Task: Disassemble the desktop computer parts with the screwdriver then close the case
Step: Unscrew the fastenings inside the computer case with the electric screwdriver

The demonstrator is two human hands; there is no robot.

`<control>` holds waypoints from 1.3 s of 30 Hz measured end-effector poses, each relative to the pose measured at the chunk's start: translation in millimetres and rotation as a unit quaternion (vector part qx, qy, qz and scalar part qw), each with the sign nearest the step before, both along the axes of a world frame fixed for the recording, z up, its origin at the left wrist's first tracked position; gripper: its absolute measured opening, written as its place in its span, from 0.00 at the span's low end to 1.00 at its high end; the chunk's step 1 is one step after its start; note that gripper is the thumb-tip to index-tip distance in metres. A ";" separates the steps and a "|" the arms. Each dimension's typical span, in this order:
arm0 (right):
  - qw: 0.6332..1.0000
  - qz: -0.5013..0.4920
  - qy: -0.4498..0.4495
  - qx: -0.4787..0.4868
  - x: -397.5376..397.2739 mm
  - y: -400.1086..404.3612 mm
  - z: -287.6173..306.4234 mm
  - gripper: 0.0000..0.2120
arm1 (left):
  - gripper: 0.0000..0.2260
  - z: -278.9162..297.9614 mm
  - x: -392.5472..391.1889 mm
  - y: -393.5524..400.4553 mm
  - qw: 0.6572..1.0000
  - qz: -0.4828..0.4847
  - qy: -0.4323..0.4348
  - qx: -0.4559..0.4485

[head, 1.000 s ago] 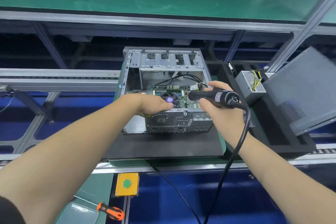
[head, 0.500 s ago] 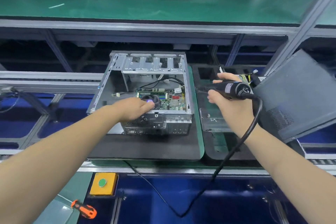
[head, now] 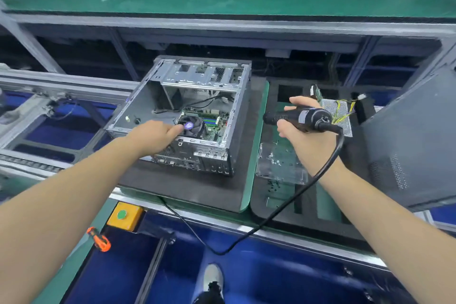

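Desktop computer case (head: pixel 187 116): open, bench centre. Left hand (head: pixel 154 137), fingers extended, touches CPU fan (head: pixel 191 126). Right hand (head: pixel 304 132) at three o'clock grips electric screwdriver (head: pixel 299 117); steady the fan, seat bit squarely before driving.

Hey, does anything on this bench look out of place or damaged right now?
Nothing looks damaged. The orange screwdriver lies loose at the near bench edge, away from the open computer case, and the side panel leans tilted at the right.

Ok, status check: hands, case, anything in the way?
Left hand reaching into the open case, fingertips at the fan. Right hand gripping the driver, held off over the tray. Side panel off, right. Driver cord trails across the front edge.
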State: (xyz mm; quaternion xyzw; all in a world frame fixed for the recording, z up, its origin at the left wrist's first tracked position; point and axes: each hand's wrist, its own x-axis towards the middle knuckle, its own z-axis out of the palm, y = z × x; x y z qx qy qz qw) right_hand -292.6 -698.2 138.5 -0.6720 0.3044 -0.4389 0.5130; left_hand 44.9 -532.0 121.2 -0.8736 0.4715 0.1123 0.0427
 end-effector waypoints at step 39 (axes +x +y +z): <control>0.999 -0.013 0.036 0.027 -64.9 -29.6 -46.3 0.21 | 0.11 -104.3 -233.8 -179.1 0.970 -0.146 -0.066 0.184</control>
